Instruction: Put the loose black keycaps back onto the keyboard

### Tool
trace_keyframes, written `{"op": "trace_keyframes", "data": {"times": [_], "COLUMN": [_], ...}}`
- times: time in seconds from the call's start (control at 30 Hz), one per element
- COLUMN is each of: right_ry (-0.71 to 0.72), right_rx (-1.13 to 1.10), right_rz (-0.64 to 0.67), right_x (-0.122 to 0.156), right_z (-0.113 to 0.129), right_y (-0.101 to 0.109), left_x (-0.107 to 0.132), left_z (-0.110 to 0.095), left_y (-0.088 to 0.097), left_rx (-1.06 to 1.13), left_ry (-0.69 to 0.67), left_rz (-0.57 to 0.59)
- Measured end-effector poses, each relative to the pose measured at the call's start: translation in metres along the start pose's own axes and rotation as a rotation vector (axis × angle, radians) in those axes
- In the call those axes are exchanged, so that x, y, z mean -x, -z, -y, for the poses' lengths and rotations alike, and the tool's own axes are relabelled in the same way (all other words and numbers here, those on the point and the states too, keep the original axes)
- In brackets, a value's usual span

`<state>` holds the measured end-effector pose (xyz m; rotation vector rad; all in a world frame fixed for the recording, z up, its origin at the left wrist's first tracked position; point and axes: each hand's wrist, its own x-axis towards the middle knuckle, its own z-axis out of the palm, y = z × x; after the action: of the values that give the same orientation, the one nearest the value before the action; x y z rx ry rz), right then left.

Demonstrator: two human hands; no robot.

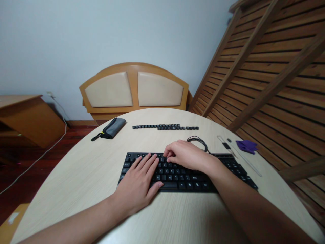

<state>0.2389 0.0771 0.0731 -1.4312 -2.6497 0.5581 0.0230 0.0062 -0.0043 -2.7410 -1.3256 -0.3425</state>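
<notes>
A black keyboard [228,166] lies on the pale round table [83,176] in front of me. My left hand [142,181] rests flat on its left half, fingers stretched out and together. My right hand [186,154] sits over the top rows near the middle, fingers curled down and pinched at a key; whether anything is in them is hidden. A row of loose black keycaps [165,127] is lined up on the table beyond the keyboard. The keyboard's black cable [199,140] coils just behind my right hand.
A grey zip pouch [111,128] lies at the far left of the table. Thin tools [228,145] and a purple cloth [246,146] lie at the right edge. Beyond stand a wooden headboard [134,89], a slatted bed frame [274,67], and a wooden desk [27,117].
</notes>
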Motion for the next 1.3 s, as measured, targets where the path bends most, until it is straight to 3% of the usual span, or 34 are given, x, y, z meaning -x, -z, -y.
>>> {"op": "trace_keyframes", "data": {"times": [0.53, 1.3], "right_ry": [-0.092, -0.098], "right_rx": [0.256, 0.28], "right_rz": [0.031, 0.003], "right_x": [0.005, 0.004], "right_z": [0.028, 0.025], "right_y": [0.001, -0.005], "left_x": [0.001, 0.0], "left_z": [0.0, 0.0], "left_y": [-0.002, -0.002], "left_rx": [-0.008, 0.0], "left_ry": [0.0, 0.001], "left_rz": [-0.015, -0.022]}}
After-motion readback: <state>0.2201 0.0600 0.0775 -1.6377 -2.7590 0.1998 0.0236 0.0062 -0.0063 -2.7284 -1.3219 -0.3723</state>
